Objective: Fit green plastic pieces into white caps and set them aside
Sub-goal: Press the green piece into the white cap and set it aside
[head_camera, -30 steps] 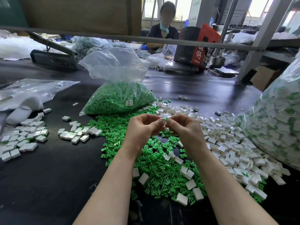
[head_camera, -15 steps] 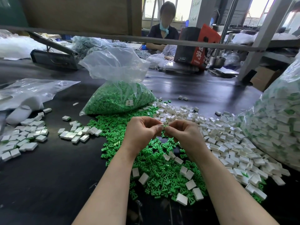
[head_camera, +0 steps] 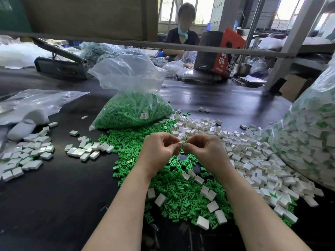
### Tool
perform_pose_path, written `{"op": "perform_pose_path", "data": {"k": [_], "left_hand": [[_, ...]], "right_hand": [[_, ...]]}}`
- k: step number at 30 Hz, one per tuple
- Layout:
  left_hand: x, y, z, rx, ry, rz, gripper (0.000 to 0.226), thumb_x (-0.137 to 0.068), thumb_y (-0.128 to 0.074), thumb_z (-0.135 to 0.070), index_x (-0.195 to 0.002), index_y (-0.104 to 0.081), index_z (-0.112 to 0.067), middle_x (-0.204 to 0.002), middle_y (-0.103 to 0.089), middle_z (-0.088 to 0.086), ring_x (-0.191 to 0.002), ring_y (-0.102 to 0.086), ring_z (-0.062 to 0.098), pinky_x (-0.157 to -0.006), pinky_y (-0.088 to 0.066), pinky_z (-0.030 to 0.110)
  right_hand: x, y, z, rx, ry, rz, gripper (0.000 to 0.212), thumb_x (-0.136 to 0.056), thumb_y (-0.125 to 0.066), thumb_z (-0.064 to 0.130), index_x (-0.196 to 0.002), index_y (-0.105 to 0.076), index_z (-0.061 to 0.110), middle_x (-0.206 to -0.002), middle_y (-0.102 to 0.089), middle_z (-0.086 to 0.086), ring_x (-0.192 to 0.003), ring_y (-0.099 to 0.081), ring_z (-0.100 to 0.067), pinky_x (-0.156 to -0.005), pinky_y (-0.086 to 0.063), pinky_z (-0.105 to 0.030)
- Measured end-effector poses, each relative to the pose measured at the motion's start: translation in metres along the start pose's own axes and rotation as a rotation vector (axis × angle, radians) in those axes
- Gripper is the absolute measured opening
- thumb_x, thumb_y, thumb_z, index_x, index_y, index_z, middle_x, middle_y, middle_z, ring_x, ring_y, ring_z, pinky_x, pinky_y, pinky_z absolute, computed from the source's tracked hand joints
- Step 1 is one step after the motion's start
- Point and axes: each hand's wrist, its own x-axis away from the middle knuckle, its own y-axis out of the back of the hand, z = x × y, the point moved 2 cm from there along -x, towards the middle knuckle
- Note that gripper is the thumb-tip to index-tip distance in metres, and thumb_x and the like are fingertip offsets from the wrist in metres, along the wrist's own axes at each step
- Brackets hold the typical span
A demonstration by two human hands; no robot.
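My left hand [head_camera: 159,151] and my right hand [head_camera: 204,151] meet fingertip to fingertip above the table's middle. Between them they pinch a small green piece [head_camera: 183,142]; a white cap in the left fingers is mostly hidden. Below the hands lies a spread of loose green pieces [head_camera: 174,187] with a few white caps on it. A heap of empty white caps [head_camera: 253,156] lies to the right. Assembled caps form two groups at the left [head_camera: 85,149] and far left [head_camera: 25,156].
An open clear bag of green pieces [head_camera: 132,107] stands behind the hands. A big bag of assembled caps [head_camera: 308,142] fills the right edge. Flat plastic bags [head_camera: 32,102] lie at the left. A person sits at the far side behind a metal rail [head_camera: 181,47].
Both hands have sunk a little toward the pile while staying joined. The white cap that showed between the fingertips is now hidden and a green piece shows.
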Motion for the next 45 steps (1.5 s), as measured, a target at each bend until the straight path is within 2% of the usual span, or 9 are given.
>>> {"op": "perform_pose_path", "data": {"k": [4, 10, 14, 16, 23, 32, 37, 41, 45], "left_hand": [[0.0, 0.002, -0.001, 0.002, -0.018, -0.001, 0.008, -0.085, -0.072, -0.005, -0.085, -0.073, -0.012, -0.072, -0.074, 0.003, -0.068, -0.072, 0.015, -0.068, -0.06, 0.029], [0.0, 0.004, 0.0, 0.081, 0.009, 0.02, 0.008, -0.085, -0.072, -0.003, -0.092, -0.074, -0.007, -0.077, -0.074, 0.009, -0.071, -0.072, 0.018, -0.071, -0.06, 0.029], [-0.001, 0.003, -0.001, 0.196, 0.034, 0.046, 0.008, -0.087, -0.069, -0.001, -0.092, -0.073, -0.005, -0.082, -0.074, 0.013, -0.074, -0.07, 0.019, -0.073, -0.06, 0.027], [-0.001, 0.003, -0.001, 0.171, 0.025, 0.075, 0.007, -0.089, -0.067, -0.002, -0.093, -0.072, -0.004, -0.08, -0.073, 0.009, -0.068, -0.067, 0.01, -0.067, -0.057, 0.02], [0.002, 0.0, -0.001, 0.047, 0.116, 0.238, 0.028, -0.102, -0.049, -0.027, -0.079, -0.056, -0.014, -0.067, -0.058, 0.0, -0.059, -0.05, 0.011, -0.057, -0.039, 0.02], [0.006, -0.008, -0.008, 0.16, 0.113, 0.319, 0.03, -0.105, -0.038, -0.018, -0.078, -0.05, -0.014, -0.064, -0.041, -0.003, -0.055, -0.036, 0.007, -0.052, -0.032, 0.017], [0.005, -0.008, -0.003, 0.202, 0.131, 0.366, 0.029, -0.105, -0.04, -0.019, -0.078, -0.051, -0.016, -0.066, -0.04, -0.003, -0.058, -0.035, 0.008, -0.057, -0.03, 0.022], [0.006, -0.006, -0.002, 0.229, 0.143, 0.402, 0.037, -0.105, -0.04, -0.016, -0.072, -0.053, -0.023, -0.058, -0.041, -0.011, -0.05, -0.037, 0.001, -0.05, -0.034, 0.011], [0.007, -0.004, -0.003, 0.197, 0.145, 0.43, 0.033, -0.105, -0.039, -0.016, -0.076, -0.052, -0.02, -0.062, -0.04, -0.008, -0.051, -0.037, 0.001, -0.05, -0.033, 0.01]], "right_hand": [[-0.001, 0.001, -0.001, 0.004, 0.034, 0.002, 0.003, -0.088, -0.072, 0.011, -0.088, -0.075, 0.009, -0.079, -0.074, -0.006, -0.076, -0.071, -0.025, -0.074, -0.06, -0.037], [-0.001, 0.0, -0.003, 0.067, 0.05, 0.019, 0.004, -0.087, -0.073, 0.013, -0.084, -0.075, 0.011, -0.074, -0.074, 0.0, -0.069, -0.069, -0.017, -0.064, -0.056, -0.024], [0.0, -0.005, -0.004, 0.104, 0.022, 0.096, 0.018, -0.096, -0.062, 0.017, -0.079, -0.069, 0.014, -0.066, -0.068, 0.001, -0.057, -0.06, -0.017, -0.059, -0.052, -0.038], [0.0, -0.008, -0.003, 0.129, 0.018, 0.145, 0.026, -0.099, -0.056, 0.016, -0.074, -0.064, 0.015, -0.06, -0.061, 0.003, -0.053, -0.051, -0.01, -0.055, -0.044, -0.033], [0.001, -0.009, -0.004, -0.237, -0.046, 0.225, 0.029, -0.102, -0.045, 0.008, -0.083, -0.052, -0.012, -0.059, -0.045, 0.002, -0.052, -0.038, -0.008, -0.05, -0.033, -0.017], [0.003, -0.012, -0.007, -0.44, -0.178, 0.303, 0.026, -0.101, -0.044, 0.01, -0.076, -0.052, 0.009, -0.057, -0.043, 0.004, -0.048, -0.031, -0.008, -0.044, -0.026, -0.017], [0.003, -0.01, -0.008, -0.48, -0.204, 0.372, 0.015, -0.1, -0.047, 0.008, -0.105, -0.056, -0.003, -0.06, -0.042, 0.003, -0.05, -0.032, -0.007, -0.045, -0.024, -0.016], [0.004, -0.008, -0.009, -0.425, -0.198, 0.419, 0.029, -0.1, -0.046, 0.009, -0.104, -0.05, -0.02, -0.06, -0.041, 0.005, -0.049, -0.03, -0.005, -0.044, -0.027, -0.013], [0.004, -0.007, -0.01, -0.418, -0.197, 0.439, 0.031, -0.1, -0.047, 0.009, -0.107, -0.048, -0.021, -0.059, -0.043, 0.008, -0.051, -0.03, -0.005, -0.045, -0.028, -0.013]]}}
